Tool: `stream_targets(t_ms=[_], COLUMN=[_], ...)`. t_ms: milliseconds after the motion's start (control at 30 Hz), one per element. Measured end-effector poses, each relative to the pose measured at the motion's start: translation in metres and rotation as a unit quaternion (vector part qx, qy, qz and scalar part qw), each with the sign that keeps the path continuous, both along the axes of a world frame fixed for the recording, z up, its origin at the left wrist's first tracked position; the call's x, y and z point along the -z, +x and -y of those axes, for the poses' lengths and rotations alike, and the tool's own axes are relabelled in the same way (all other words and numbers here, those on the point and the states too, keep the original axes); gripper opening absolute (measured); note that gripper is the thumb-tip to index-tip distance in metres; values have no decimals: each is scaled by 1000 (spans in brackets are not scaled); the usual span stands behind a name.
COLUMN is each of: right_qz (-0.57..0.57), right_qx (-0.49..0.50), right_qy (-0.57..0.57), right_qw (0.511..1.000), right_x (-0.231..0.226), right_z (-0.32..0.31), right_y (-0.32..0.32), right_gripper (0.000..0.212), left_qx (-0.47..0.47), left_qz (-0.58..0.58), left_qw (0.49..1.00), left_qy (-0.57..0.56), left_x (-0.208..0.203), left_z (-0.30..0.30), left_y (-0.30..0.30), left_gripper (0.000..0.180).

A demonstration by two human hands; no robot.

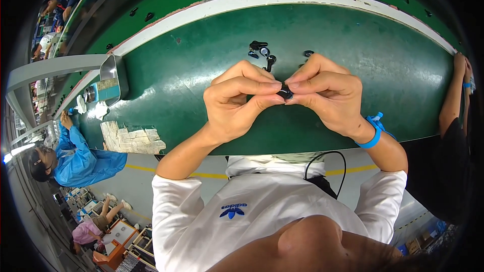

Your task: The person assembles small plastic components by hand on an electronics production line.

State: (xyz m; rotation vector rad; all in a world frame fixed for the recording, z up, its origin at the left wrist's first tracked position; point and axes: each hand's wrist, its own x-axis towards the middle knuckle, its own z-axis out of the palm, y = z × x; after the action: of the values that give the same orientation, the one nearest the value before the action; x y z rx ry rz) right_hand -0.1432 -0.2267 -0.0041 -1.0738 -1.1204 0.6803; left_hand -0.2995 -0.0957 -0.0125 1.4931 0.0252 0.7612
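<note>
so the little glossy black piece [285, 92] sits right between the fingertips of both hands. left hand [233, 102] has thumb and index pinched on its left side, right hand [334, 93] does the same on its right, so both are closed on it, with the other fingers curled in behind. the tips hide most of it, so i can't tell its full shape or whether it's one part or two. my guess: really light, hard shell, no give, and kinda slippery with that shine. probably not super fragile, but i'd squeeze gently since any thin bits could mark or snap. best hold imo is fingertip pads on opposite edges, just like here, not the smooth face. past the left fingertips there's a loose bunch of small black parts [258, 45], another dark part [308, 53] lies beyond the right fingers, all on the green tabletop [403, 85].
</note>
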Motion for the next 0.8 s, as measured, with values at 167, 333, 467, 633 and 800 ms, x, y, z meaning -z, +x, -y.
stream_targets(t_ms=[167, 333, 467, 633, 800], right_qz=[-5, 52, 28, 73, 87], right_qx=[-7, -31, -31, -37, -14], right_qy=[7, -38, -74, -88, -30], right_qw=[1000, 997, 996, 993, 996], right_x=[3, 5, 10, 6, 6], right_z=[1, 1, 0, -5, -6], right_y=[1, 5, 3, 5, 1], right_gripper=[14, 12, 10, 10, 12], left_qx=[23, 32, 21, 45, 28], left_qz=[1, -84, -111, -149, -134], left_qw=[999, 996, 994, 988, 991], left_qy=[-44, 2, 10, 27, 11], left_x=[1, -1, -1, 0, 3], left_z=[1, -6, -8, -14, -14], left_y=[-1, -7, -7, -8, -9], left_gripper=[18, 13, 12, 12, 12])
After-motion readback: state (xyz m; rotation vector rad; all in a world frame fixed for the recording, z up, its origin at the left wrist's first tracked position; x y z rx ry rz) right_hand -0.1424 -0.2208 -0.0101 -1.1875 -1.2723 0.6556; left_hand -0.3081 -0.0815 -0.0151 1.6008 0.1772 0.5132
